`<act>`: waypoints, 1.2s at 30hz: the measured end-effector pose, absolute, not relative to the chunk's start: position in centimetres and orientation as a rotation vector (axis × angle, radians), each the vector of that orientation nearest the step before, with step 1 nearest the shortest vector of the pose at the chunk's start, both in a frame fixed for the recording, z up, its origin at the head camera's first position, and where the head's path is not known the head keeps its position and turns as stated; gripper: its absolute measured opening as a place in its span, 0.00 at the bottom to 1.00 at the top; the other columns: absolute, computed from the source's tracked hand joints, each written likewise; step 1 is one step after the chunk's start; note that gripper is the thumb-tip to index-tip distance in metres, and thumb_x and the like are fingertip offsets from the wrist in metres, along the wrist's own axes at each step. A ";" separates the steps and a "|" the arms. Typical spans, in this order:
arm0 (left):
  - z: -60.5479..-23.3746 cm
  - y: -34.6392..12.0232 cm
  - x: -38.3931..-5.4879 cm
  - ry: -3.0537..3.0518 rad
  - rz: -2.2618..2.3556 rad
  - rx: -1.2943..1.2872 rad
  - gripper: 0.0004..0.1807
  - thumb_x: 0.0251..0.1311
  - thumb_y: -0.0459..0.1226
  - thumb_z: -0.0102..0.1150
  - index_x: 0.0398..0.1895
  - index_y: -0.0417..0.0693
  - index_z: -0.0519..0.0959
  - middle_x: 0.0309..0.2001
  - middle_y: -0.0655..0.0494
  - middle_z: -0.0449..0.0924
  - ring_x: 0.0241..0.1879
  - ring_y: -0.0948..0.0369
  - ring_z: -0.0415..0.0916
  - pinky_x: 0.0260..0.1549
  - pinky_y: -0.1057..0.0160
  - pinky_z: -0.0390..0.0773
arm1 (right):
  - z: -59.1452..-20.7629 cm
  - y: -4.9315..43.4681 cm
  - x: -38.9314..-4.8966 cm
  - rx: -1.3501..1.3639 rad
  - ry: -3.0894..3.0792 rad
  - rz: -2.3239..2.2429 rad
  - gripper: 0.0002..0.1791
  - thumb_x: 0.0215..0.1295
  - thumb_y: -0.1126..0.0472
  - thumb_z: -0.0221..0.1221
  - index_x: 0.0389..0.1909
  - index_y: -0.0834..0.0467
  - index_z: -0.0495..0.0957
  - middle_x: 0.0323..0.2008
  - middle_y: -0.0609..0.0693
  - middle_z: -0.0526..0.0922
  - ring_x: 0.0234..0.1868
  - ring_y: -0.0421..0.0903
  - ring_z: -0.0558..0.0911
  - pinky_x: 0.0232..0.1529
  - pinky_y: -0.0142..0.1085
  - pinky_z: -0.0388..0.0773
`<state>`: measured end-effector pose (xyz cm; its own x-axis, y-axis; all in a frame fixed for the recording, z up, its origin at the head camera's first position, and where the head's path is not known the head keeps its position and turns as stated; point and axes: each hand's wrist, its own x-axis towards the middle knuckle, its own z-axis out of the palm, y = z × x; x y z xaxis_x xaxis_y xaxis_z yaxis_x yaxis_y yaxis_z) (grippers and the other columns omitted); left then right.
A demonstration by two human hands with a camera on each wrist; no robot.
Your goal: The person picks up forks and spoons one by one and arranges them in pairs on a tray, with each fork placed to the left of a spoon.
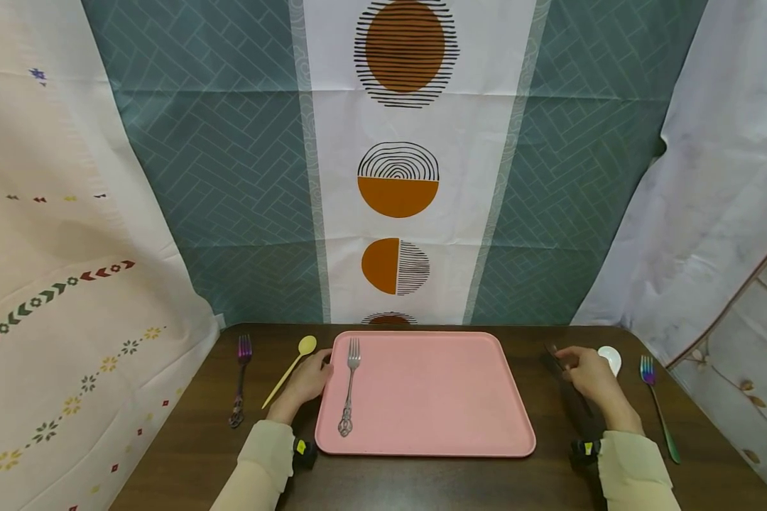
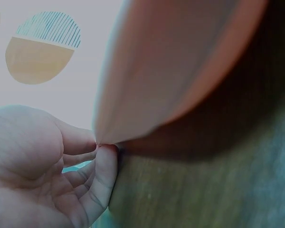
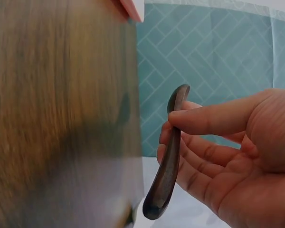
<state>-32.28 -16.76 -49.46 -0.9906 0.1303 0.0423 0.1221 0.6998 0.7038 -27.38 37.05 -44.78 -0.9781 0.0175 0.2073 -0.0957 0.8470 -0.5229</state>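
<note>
A pink rectangular tray [image 1: 434, 397] lies on the dark wooden table, with a silver fork [image 1: 349, 390] along its left side. My left hand [image 1: 309, 377] is at the tray's left rim; in the left wrist view its thumb and finger pinch the edge of the tray [image 2: 152, 71]. To the right of the tray, my right hand [image 1: 591, 376] holds a dark brown wooden spoon [image 3: 166, 175] between thumb and fingers. The right wrist view shows the spoon raised off the tabletop, its thicker end toward the bottom. A white spoon [image 1: 610, 358] is partly hidden behind the right hand.
Left of the left hand lie a yellow spoon [image 1: 306, 346] and a purple fork [image 1: 241, 376]. A rainbow-coloured fork [image 1: 659, 408] with a green handle lies at the far right. Patterned cloth [image 1: 230, 177] hangs at the table's back edge, with light curtains at both sides.
</note>
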 end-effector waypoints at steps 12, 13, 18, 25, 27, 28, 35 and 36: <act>-49.4 -16.7 -32.3 2.894 1.190 0.215 0.24 0.78 0.33 0.46 0.72 0.30 0.69 0.52 0.39 0.83 0.44 0.51 0.82 0.51 0.44 0.80 | -44.8 35.4 -27.6 0.109 -2.831 0.833 0.18 0.56 0.75 0.62 0.50 0.72 0.81 0.28 0.52 0.78 0.30 0.49 0.75 0.31 0.42 0.71; -49.4 -16.7 -32.3 2.897 1.188 0.218 0.24 0.78 0.33 0.46 0.72 0.30 0.69 0.53 0.39 0.83 0.45 0.50 0.82 0.51 0.43 0.80 | -44.8 35.3 -27.6 0.108 -2.832 0.837 0.18 0.56 0.75 0.62 0.50 0.72 0.81 0.28 0.52 0.78 0.30 0.50 0.75 0.31 0.42 0.71; -49.5 -16.7 -32.3 2.892 1.200 0.222 0.24 0.78 0.33 0.46 0.72 0.30 0.69 0.52 0.39 0.83 0.45 0.50 0.82 0.51 0.44 0.80 | -44.7 35.0 -27.5 0.097 -2.841 0.837 0.19 0.57 0.76 0.62 0.51 0.72 0.81 0.30 0.54 0.78 0.31 0.51 0.76 0.32 0.43 0.72; -49.4 -16.8 -32.2 2.886 1.212 0.216 0.24 0.78 0.33 0.46 0.72 0.30 0.69 0.51 0.40 0.82 0.42 0.53 0.81 0.47 0.46 0.81 | -44.8 34.3 -27.9 0.126 -2.840 0.834 0.18 0.58 0.76 0.62 0.52 0.71 0.81 0.30 0.53 0.79 0.32 0.51 0.77 0.33 0.44 0.73; -49.4 -16.9 -32.2 2.885 1.215 0.211 0.24 0.78 0.33 0.46 0.72 0.30 0.69 0.51 0.40 0.82 0.42 0.52 0.81 0.47 0.46 0.81 | -44.8 34.0 -28.0 0.133 -2.842 0.829 0.18 0.58 0.76 0.62 0.51 0.70 0.82 0.30 0.53 0.79 0.32 0.52 0.77 0.33 0.45 0.74; -49.4 -16.9 -32.2 2.883 1.215 0.212 0.24 0.78 0.33 0.46 0.72 0.30 0.69 0.51 0.40 0.82 0.42 0.53 0.81 0.47 0.46 0.81 | -44.8 33.9 -28.0 0.133 -2.844 0.828 0.18 0.57 0.76 0.62 0.51 0.70 0.82 0.30 0.53 0.79 0.32 0.52 0.77 0.34 0.46 0.74; -49.4 -16.7 -32.1 2.871 1.213 0.214 0.24 0.78 0.33 0.45 0.72 0.30 0.68 0.49 0.41 0.82 0.42 0.52 0.81 0.48 0.46 0.81 | -44.7 33.4 -28.0 0.119 -2.861 0.819 0.19 0.56 0.76 0.62 0.51 0.70 0.82 0.30 0.54 0.80 0.32 0.53 0.78 0.33 0.46 0.75; -49.3 -16.7 -32.1 2.873 1.211 0.214 0.24 0.78 0.33 0.45 0.72 0.30 0.68 0.50 0.41 0.82 0.43 0.52 0.81 0.49 0.45 0.80 | -44.7 33.3 -28.0 0.117 -2.864 0.822 0.19 0.56 0.77 0.62 0.51 0.70 0.82 0.30 0.55 0.80 0.32 0.53 0.78 0.33 0.46 0.75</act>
<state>-32.10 -16.68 -49.34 -0.9905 0.1324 0.0375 0.1193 0.6903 0.7136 -27.97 33.27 -44.69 -0.9843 -0.0315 0.1739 -0.1189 0.8459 -0.5200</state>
